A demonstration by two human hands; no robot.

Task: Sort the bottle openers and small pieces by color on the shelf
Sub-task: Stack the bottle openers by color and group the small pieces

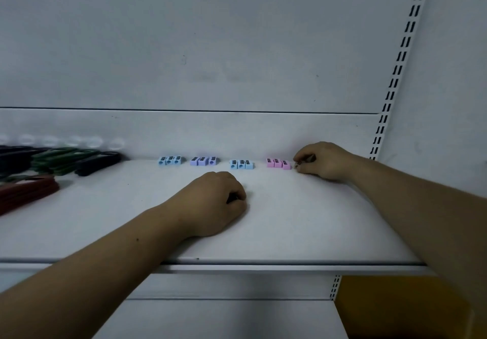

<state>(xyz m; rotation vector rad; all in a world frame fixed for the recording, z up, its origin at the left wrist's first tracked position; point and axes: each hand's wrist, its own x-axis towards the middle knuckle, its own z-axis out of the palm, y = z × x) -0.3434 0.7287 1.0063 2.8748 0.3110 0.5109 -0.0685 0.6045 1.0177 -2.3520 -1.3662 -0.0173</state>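
Four groups of three small pieces stand in a row along the back of the white shelf (290, 220): light blue (170, 160), purple (204, 161), light blue (241, 164) and pink (278, 163). Bottle openers lie at the far left in bunches: black (98, 163), green (59, 160) and dark red (26, 191). My right hand (322, 160) rests just right of the pink group, its fingertips pinching a small dark piece (297, 165) that is mostly hidden. My left hand (218, 203) lies on the middle of the shelf in a loose fist, and nothing shows in it.
The shelf's back panel (237, 133) rises right behind the pieces. A slotted upright (395, 80) runs up the right corner. The front lip (263, 265) crosses under my forearms. A yellow surface (395, 309) shows below at the right.
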